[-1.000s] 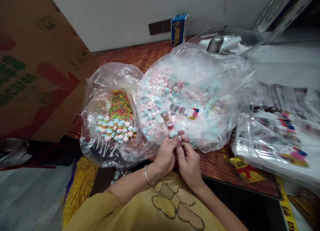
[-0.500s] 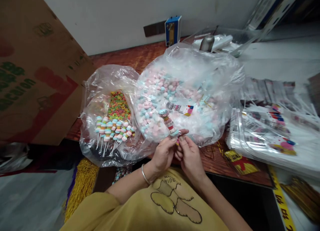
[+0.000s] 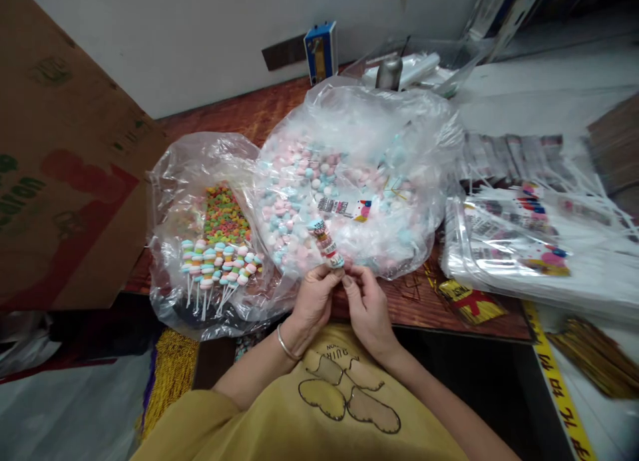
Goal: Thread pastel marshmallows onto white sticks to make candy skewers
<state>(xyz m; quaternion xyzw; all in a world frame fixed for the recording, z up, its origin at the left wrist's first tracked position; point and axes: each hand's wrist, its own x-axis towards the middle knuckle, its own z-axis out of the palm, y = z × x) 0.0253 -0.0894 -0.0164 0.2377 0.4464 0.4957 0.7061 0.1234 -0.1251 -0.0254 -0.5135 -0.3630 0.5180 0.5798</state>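
Note:
A small clear printed packet of candy (image 3: 327,245) stands tilted up from my fingers, over the near side of the large bag. My left hand (image 3: 317,295) is closed round the packet's lower end. Beside it, my right hand (image 3: 367,305) has thumb and fingers pinched near the same end; what it holds is too small to make out. Behind the packet lies a big plastic bag of pink, blue and white candies (image 3: 294,175), with a flat printed wrapper (image 3: 344,208) on it. Left of my hands, candy skewers on white sticks (image 3: 217,265) rest on another bag beside colourful ring candies (image 3: 224,211).
At the left stands a large cardboard box (image 3: 64,181). Stacked printed clear bags (image 3: 514,238) lie at the right, with a yellow packet of ties (image 3: 472,301) nearer the table edge. A blue box (image 3: 321,54) and a metal object (image 3: 389,73) stand behind.
The view has shifted, so most things appear further left. My hands have moved slightly apart at the fingertips, and the packet's lower end now sits at my left fingers.

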